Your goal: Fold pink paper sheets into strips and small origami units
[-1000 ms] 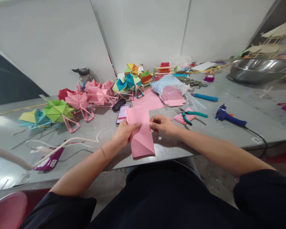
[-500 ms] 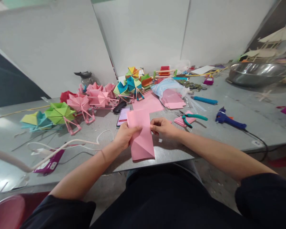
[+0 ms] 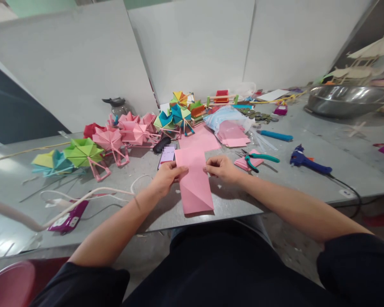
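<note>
Power strip [image 3: 69,217] lies near a green paper model [image 3: 84,150]. Next comes a phone [image 3: 167,157], just beyond my left hand [image 3: 166,177], which pinches one edge of a creased pink sheet [image 3: 195,183] near the table's [image 3: 294,183] front. My right hand [image 3: 223,168] pinches the sheet's opposite edge; farther right lie pliers [image 3: 265,157] and a blue glue gun [image 3: 311,162].

left fingers [image 3: 179,171]: hold creased pink paper [image 3: 194,183] | right fingers [image 3: 213,160]: pinch its edge | pliers [image 3: 259,157]: nearby

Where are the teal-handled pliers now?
Head view, right of centre: the pliers lie partly on pink paper, between the right hand and blue glue gun.
</note>
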Demonstrator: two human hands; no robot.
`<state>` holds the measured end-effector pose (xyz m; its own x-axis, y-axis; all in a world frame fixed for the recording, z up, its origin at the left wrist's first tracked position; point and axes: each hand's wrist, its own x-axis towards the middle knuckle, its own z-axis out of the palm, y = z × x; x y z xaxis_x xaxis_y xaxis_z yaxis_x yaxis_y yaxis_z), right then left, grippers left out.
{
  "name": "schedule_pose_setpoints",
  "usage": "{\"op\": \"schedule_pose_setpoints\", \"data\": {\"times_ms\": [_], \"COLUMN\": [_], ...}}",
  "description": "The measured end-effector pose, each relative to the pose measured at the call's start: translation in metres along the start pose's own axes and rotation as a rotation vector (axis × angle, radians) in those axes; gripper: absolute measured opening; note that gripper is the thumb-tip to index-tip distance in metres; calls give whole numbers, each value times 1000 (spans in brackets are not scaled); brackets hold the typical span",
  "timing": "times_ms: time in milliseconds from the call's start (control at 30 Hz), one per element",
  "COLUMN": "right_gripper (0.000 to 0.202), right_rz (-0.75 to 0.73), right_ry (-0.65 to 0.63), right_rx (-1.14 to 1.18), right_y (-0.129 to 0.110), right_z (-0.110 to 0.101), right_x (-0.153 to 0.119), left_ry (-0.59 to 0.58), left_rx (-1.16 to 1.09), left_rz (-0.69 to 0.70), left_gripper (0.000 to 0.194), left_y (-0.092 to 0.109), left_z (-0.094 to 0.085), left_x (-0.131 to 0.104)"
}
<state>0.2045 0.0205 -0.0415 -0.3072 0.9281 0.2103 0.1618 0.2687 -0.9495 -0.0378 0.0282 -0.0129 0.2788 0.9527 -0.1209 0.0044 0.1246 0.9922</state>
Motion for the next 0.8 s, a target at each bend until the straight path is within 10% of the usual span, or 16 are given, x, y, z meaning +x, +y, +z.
{"op": "schedule_pose_setpoints", "data": {"times_ms": [533,667,800], "right_gripper": [25,28,32], "right_rz": [150,187,196], "right_ry": [-91,-227,-345], "right_rx": [-398,-566,-777], "right_y": [8,3,-5], "right_z": [-30,-35,-34], "right_x": [16,15,13], "left_ry": [-265,-206,-451], "left_rx": [489,764,1091], "left_rz": [-212,185,777], "left_gripper": [22,20,18], "left_y": [-2,-3,-9], "left_z": [-33,-24,-7], "left_x": [20,14,1]}}
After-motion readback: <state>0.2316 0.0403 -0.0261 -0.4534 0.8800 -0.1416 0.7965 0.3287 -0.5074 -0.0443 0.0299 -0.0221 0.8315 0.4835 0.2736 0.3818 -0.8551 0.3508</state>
